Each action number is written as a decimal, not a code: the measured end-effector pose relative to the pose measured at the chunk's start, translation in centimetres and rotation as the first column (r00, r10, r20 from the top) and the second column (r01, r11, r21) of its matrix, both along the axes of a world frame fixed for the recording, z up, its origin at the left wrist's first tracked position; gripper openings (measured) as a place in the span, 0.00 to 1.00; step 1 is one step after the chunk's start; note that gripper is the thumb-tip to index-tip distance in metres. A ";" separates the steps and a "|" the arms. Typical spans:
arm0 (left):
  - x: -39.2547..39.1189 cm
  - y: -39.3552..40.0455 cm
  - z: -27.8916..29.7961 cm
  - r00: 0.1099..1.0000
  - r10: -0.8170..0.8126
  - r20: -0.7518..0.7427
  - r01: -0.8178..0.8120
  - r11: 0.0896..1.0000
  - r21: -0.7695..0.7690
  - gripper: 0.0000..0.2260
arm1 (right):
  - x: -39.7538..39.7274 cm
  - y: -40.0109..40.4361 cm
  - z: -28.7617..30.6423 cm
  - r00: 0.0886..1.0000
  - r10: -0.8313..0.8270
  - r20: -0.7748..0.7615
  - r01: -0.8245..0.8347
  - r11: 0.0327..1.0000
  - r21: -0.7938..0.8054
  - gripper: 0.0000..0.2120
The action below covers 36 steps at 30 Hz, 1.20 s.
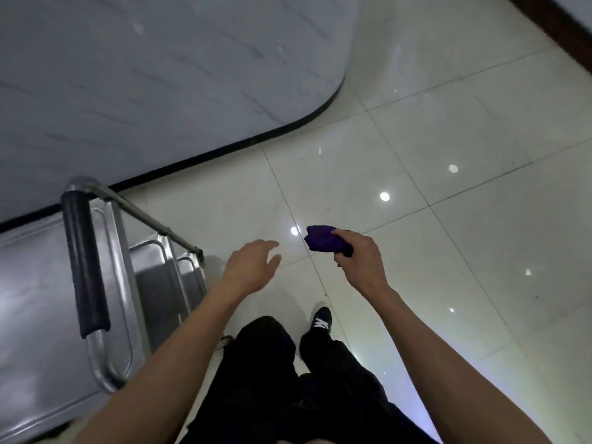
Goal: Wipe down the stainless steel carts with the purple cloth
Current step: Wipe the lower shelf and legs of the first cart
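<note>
A stainless steel cart stands at the lower left, with a black-padded handle along its near end and lower shelves showing below. My right hand grips a bunched purple cloth in the air over the floor, to the right of the cart. My left hand hovers between cart and cloth with relaxed fingers, holding nothing and touching neither.
A pale marbled wall with a dark base strip curves behind the cart. Glossy white floor tiles spread to the right. My dark trousers and one shoe are below the hands. A dark skirting runs across the top right corner.
</note>
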<state>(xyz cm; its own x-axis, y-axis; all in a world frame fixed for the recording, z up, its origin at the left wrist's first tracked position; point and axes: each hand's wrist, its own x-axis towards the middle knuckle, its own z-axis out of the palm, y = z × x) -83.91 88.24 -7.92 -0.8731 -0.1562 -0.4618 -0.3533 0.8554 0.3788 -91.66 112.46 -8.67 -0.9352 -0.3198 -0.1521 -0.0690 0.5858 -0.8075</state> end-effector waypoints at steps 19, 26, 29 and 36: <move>-14.8 -23.1 0.1 0.854 0.507 -0.116 -0.512 0.859 -0.014 0.21 | -25.1 -32.1 1.7 0.768 0.611 -0.193 -0.594 0.792 0.142 0.24; -19.6 -32.2 3.1 0.808 0.566 -0.166 -0.583 0.808 -0.084 0.20 | -31.9 -43.4 3.4 0.650 0.716 -0.255 -0.695 0.696 0.183 0.24; -21.5 -35.6 3.3 0.778 0.607 -0.158 -0.623 0.777 -0.083 0.20 | -34.8 -47.9 3.1 0.599 0.755 -0.267 -0.744 0.648 0.163 0.24; -25.6 -43.0 3.6 0.645 0.755 -0.115 -0.764 0.640 -0.079 0.21 | -41.6 -58.8 2.0 0.488 0.844 -0.222 -0.853 0.515 0.087 0.24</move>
<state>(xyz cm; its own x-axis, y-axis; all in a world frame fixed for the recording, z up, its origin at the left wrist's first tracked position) -109.47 45.26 -4.28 -0.4505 -0.8238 -0.3442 -0.8760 0.3335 0.3484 -133.28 53.65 -6.64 -0.2120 -0.9767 0.0325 -0.6850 0.1248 -0.7178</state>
